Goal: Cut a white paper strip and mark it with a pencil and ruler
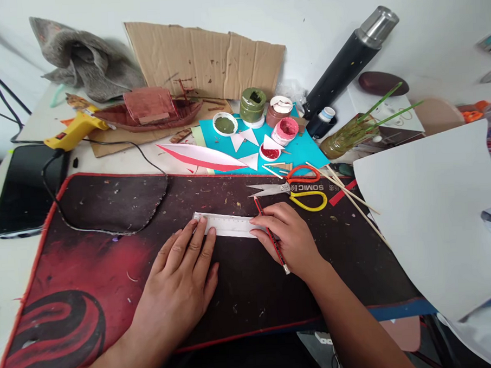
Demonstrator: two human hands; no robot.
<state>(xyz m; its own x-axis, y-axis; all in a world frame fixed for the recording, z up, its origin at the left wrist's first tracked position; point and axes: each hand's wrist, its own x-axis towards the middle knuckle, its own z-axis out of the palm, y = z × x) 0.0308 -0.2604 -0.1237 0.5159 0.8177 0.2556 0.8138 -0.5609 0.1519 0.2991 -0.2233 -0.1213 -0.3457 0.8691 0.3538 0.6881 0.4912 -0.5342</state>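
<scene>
Left hand (pixel 183 273) lies flat on the ruler (pixel 231 225), right hand (pixel 292 239) pinches its end plus a pencil (pixel 279 254); loads of mat (pixel 246 292) toward its near edge, wall (pixel 205 6) behind.

The left hand (pixel 174 285) lies palm down; the right hand (pixel 296 241) curls its fingers (pixel 267 221) inward.

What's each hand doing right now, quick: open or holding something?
Left hand: open, fingertips on the left end of the ruler.
Right hand: closed, holding the pencil, fingertips at the ruler's other end.
</scene>
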